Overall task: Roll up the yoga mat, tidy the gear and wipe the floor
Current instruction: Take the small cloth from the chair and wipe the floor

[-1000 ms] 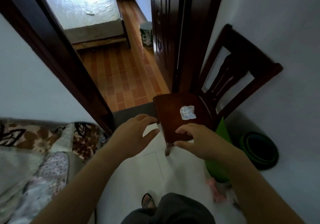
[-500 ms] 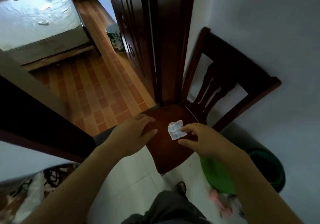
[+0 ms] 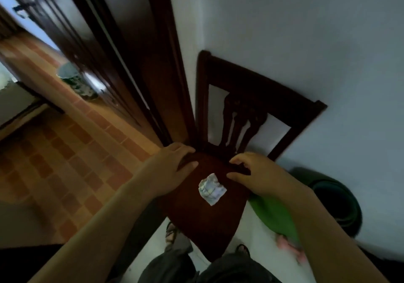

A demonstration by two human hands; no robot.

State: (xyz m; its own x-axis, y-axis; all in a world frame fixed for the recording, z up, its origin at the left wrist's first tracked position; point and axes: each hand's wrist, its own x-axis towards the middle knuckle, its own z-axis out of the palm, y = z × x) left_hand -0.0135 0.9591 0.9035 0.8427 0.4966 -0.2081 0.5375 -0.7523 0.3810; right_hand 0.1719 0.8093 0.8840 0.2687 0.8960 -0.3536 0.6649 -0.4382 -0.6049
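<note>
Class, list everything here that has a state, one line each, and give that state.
Dark wooden chair, upright by the wall.
Crumpled white scrap, lying on the seat.
Dark green yoga mat, rolled, on the floor.
Dark wooden door, open.
Left hand, resting on the seat's rear corner.
Right hand, curled at the seat's right edge; grip unclear.

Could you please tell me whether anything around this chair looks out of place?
A small crumpled white scrap lies loose on the dark chair seat, between the left hand and right hand; it looks like litter. Nothing appears spilled or broken.
</note>
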